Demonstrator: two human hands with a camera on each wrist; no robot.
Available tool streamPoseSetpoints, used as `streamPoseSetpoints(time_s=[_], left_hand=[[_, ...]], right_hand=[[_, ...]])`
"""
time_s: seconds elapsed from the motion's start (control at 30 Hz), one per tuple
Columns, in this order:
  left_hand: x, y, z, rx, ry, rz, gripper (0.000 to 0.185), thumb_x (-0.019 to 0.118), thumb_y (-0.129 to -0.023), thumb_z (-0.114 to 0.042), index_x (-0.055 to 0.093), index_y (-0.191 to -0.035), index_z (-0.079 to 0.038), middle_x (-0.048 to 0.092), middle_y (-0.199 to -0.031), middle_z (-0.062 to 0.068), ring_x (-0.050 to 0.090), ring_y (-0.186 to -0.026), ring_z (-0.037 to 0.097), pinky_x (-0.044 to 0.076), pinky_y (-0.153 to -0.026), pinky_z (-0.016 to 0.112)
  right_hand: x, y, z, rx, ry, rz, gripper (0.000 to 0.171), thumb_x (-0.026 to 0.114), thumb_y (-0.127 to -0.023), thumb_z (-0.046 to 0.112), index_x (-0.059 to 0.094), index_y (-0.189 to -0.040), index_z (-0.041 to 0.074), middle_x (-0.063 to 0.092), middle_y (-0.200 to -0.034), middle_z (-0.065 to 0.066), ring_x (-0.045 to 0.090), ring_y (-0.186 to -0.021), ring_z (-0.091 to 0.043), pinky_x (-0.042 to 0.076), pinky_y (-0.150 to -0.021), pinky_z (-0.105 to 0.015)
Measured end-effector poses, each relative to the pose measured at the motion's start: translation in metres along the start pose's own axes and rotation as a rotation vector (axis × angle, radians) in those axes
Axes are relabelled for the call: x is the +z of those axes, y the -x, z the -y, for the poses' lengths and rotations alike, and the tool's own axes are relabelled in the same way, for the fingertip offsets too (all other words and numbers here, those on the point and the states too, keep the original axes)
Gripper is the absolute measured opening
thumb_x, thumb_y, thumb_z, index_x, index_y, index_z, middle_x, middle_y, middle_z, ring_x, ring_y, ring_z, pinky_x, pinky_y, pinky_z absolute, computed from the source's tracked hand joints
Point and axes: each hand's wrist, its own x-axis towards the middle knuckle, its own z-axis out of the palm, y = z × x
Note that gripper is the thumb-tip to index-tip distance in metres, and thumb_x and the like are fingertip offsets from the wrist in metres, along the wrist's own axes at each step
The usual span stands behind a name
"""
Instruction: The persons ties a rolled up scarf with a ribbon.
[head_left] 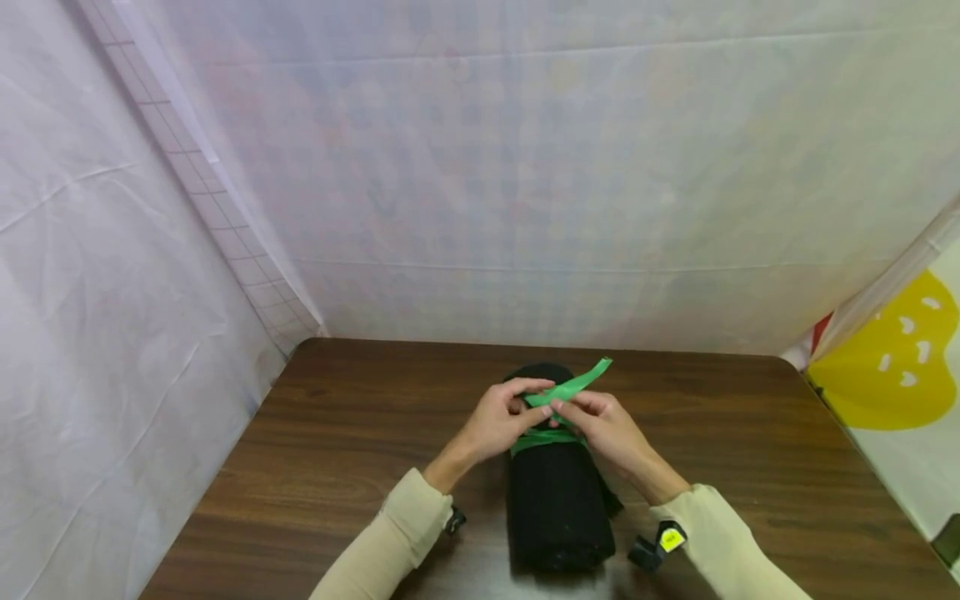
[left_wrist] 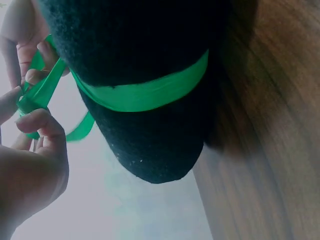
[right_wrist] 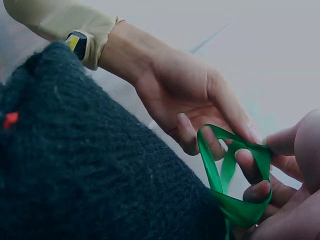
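Note:
A thick roll of black knitted fabric (head_left: 558, 504) lies lengthwise on the table. A green ribbon (left_wrist: 145, 95) wraps round it. Over the far part of the roll my left hand (head_left: 495, 423) pinches the ribbon between thumb and fingers. My right hand (head_left: 611, 429) pinches it just to the right, the fingertips of both nearly meeting. One loose ribbon end (head_left: 592, 377) sticks out up and to the right. Loops of the green ribbon (right_wrist: 242, 210) pass around the fingers in the right wrist view. Some fingertips are hidden behind the ribbon.
The brown wooden table (head_left: 360, 417) extends on both sides of the roll. White sheeting (head_left: 525, 183) hangs behind its far edge and on the left. A yellow printed shape (head_left: 892, 367) shows at the right. A small red patch (right_wrist: 11, 119) marks the fabric.

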Motion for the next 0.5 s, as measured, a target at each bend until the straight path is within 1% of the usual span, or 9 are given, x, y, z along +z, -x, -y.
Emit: streamPoseSetpoints(time_s=[0.03,0.1,0.13,0.17,0.23,0.33,0.37,0.5], left_hand=[[-0.0002,-0.0003,-0.0006,-0.006,-0.013,-0.013,0.034,0.067,-0.096,-0.020,0.064,-0.129,-0.012,0.070,-0.098,0.011,0.053,-0.047,0.012,0.044,-0.045,0.022],[-0.0004,-0.0009,-0.0014,-0.022,-0.030,-0.049,0.029,0.068,-0.095,-0.024,0.068,-0.122,-0.011,0.069,-0.106,0.005,0.062,-0.056,0.013,0.051,-0.052,0.023],[-0.0003,-0.0013,-0.0012,-0.034,-0.033,-0.066,0.026,0.070,-0.094,-0.025,0.070,-0.117,-0.011,0.070,-0.104,0.004,0.065,-0.060,0.012,0.053,-0.055,0.024],[-0.0005,-0.0015,-0.0009,-0.044,-0.039,-0.079,0.023,0.070,-0.094,-0.026,0.071,-0.112,-0.011,0.071,-0.097,0.003,0.064,-0.058,0.011,0.053,-0.055,0.024],[-0.0008,-0.0020,0.0001,-0.068,-0.035,-0.100,0.018,0.071,-0.093,-0.027,0.072,-0.102,-0.011,0.070,-0.079,0.003,0.059,-0.051,0.011,0.049,-0.050,0.024],[-0.0018,-0.0025,0.0007,-0.099,-0.006,-0.110,0.017,0.072,-0.092,-0.026,0.070,-0.094,-0.009,0.064,-0.065,0.001,0.051,-0.046,0.011,0.044,-0.045,0.024],[-0.0022,-0.0026,0.0004,-0.109,0.004,-0.109,0.017,0.072,-0.092,-0.025,0.070,-0.093,-0.009,0.063,-0.064,0.002,0.049,-0.045,0.012,0.042,-0.044,0.025],[-0.0042,-0.0028,-0.0009,-0.142,0.024,-0.097,0.017,0.072,-0.093,-0.025,0.069,-0.093,-0.008,0.067,-0.071,0.005,0.054,-0.052,0.013,0.047,-0.048,0.028]], right_hand=[[0.0001,-0.0003,-0.0001,-0.007,0.024,-0.007,0.036,0.058,-0.102,0.023,0.065,-0.111,-0.011,0.069,-0.090,-0.002,0.064,-0.085,-0.012,0.054,-0.076,-0.027],[0.0005,-0.0012,-0.0004,-0.019,0.075,-0.032,0.035,0.057,-0.102,0.025,0.067,-0.107,-0.007,0.068,-0.088,-0.005,0.061,-0.080,-0.013,0.052,-0.072,-0.026],[0.0010,-0.0018,-0.0009,-0.025,0.103,-0.047,0.034,0.056,-0.103,0.026,0.068,-0.105,-0.006,0.068,-0.087,-0.006,0.059,-0.078,-0.013,0.050,-0.070,-0.026],[0.0016,-0.0024,-0.0014,-0.029,0.117,-0.062,0.034,0.056,-0.103,0.027,0.068,-0.104,-0.005,0.067,-0.087,-0.006,0.058,-0.076,-0.013,0.050,-0.069,-0.026],[0.0028,-0.0035,-0.0023,-0.034,0.135,-0.096,0.032,0.057,-0.102,0.026,0.069,-0.103,-0.003,0.067,-0.085,-0.007,0.057,-0.074,-0.013,0.048,-0.067,-0.025],[0.0043,-0.0044,-0.0025,-0.032,0.137,-0.150,0.031,0.059,-0.101,0.026,0.070,-0.105,-0.003,0.068,-0.083,-0.007,0.060,-0.076,-0.011,0.050,-0.069,-0.024],[0.0046,-0.0045,-0.0025,-0.029,0.132,-0.163,0.031,0.060,-0.101,0.026,0.070,-0.105,-0.003,0.068,-0.083,-0.006,0.060,-0.078,-0.011,0.051,-0.070,-0.025],[0.0063,-0.0053,-0.0010,0.004,0.109,-0.207,0.033,0.060,-0.101,0.027,0.069,-0.103,-0.004,0.066,-0.078,-0.003,0.055,-0.073,-0.010,0.049,-0.070,-0.024]])
